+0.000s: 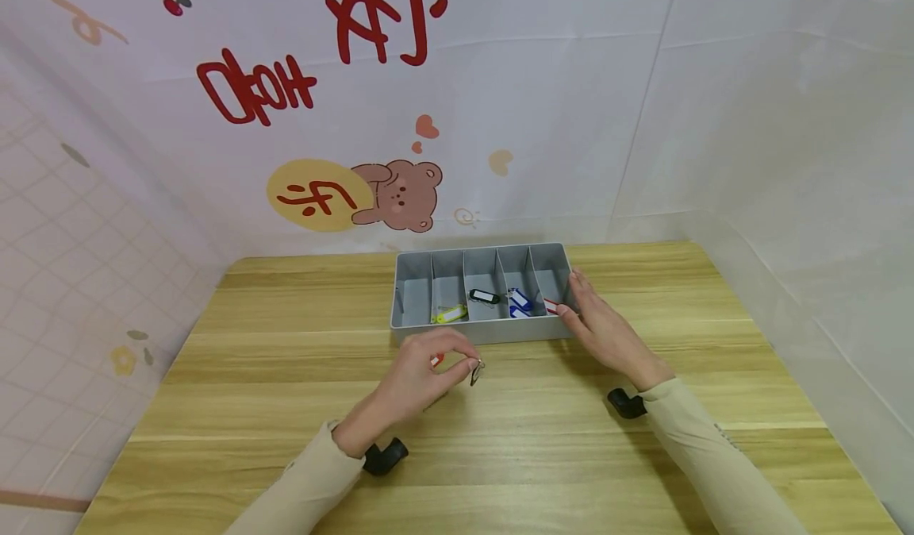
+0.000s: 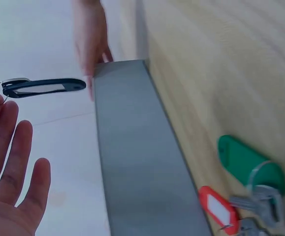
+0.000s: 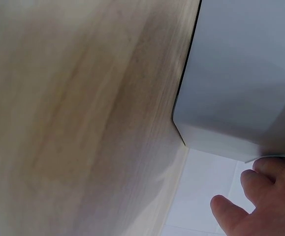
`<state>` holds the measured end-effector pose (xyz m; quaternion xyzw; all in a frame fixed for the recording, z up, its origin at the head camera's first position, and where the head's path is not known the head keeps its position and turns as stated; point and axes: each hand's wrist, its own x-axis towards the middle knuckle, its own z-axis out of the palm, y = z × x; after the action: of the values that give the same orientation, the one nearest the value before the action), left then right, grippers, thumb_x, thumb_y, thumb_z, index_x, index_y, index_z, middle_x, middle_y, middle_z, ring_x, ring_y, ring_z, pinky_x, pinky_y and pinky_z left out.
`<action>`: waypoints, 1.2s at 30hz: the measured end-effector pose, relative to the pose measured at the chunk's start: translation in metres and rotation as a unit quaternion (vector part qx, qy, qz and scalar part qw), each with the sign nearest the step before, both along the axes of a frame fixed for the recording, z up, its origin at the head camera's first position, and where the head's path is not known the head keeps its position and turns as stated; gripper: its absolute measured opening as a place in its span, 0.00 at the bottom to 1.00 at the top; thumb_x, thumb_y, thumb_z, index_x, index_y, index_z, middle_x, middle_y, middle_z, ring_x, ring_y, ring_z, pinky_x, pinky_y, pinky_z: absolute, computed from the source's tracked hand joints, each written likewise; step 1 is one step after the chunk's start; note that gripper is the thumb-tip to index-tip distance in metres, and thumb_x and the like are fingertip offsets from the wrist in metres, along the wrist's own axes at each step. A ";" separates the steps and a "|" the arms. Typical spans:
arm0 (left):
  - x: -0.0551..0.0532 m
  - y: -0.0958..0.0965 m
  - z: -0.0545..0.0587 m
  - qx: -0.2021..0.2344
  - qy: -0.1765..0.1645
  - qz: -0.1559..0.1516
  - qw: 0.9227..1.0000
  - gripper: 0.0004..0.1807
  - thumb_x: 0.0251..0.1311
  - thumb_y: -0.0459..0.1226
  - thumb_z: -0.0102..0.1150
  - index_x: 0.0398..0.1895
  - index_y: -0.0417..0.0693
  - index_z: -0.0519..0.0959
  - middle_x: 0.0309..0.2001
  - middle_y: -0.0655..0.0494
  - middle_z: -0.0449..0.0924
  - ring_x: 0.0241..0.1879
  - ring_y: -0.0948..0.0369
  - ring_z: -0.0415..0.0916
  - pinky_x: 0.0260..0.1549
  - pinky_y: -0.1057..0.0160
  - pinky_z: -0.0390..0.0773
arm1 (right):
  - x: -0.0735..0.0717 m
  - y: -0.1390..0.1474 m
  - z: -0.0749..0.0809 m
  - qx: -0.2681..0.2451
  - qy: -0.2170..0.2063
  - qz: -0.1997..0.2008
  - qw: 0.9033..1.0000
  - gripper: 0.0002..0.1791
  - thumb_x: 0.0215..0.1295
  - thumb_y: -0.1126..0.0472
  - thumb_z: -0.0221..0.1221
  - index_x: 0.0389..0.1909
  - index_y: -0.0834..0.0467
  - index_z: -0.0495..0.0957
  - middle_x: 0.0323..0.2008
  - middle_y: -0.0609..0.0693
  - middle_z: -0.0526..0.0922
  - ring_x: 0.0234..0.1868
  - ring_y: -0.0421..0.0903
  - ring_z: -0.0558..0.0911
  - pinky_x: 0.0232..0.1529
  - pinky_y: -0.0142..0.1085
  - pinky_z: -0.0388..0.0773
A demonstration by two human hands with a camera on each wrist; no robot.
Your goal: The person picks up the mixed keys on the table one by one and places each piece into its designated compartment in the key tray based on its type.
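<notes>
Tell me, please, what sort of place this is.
Probably a small indoor workspace, perhaps a booth: a wood-grain table stands before a creased, bear-printed backdrop, and a grey five-compartment tray holds key tags.

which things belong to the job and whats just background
Likely job:
held black key tag
grey divided tray
yellow tag, second black tag, blue tags, red tag inside
loose green tag, loose red tag, keys

Scenery:
wooden table
bear-print backdrop

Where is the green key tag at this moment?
In the left wrist view, the green key tag lies at lower right on the wooden table, beside the red key tag and near the grey tray.
</notes>
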<state>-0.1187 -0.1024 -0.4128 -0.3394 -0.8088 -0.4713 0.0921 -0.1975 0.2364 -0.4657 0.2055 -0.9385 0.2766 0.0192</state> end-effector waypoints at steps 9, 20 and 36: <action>-0.009 0.007 0.014 0.006 -0.007 0.030 0.999 0.04 0.63 0.32 0.71 0.39 0.47 0.89 0.42 0.61 0.88 0.48 0.61 0.84 0.43 0.56 0.84 | 0.000 0.000 0.000 0.000 0.001 -0.001 1.000 0.41 0.84 0.46 0.45 0.81 0.69 0.45 0.82 0.62 0.44 0.82 0.61 0.47 0.75 0.61 0.52; -0.038 0.025 0.019 0.042 -0.003 0.062 0.997 0.03 0.65 0.33 0.70 0.39 0.48 0.90 0.42 0.59 0.88 0.45 0.62 0.85 0.48 0.57 0.83 | -0.001 0.000 -0.002 -0.001 0.002 0.002 1.000 0.40 0.84 0.46 0.45 0.81 0.70 0.45 0.82 0.65 0.45 0.82 0.61 0.47 0.75 0.61 0.52; -0.080 0.042 0.010 0.037 0.017 0.130 0.991 0.04 0.67 0.35 0.68 0.39 0.46 0.90 0.40 0.58 0.88 0.39 0.59 0.84 0.42 0.52 0.83 | -0.002 -0.001 -0.002 -0.009 -0.006 0.000 1.000 0.41 0.84 0.45 0.43 0.81 0.68 0.43 0.82 0.65 0.44 0.82 0.61 0.47 0.76 0.60 0.51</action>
<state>-0.1984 -0.0608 -0.4033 -0.2356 -0.8264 -0.4793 0.1785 -0.1992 0.2357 -0.4680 0.2040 -0.9360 0.2864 0.0151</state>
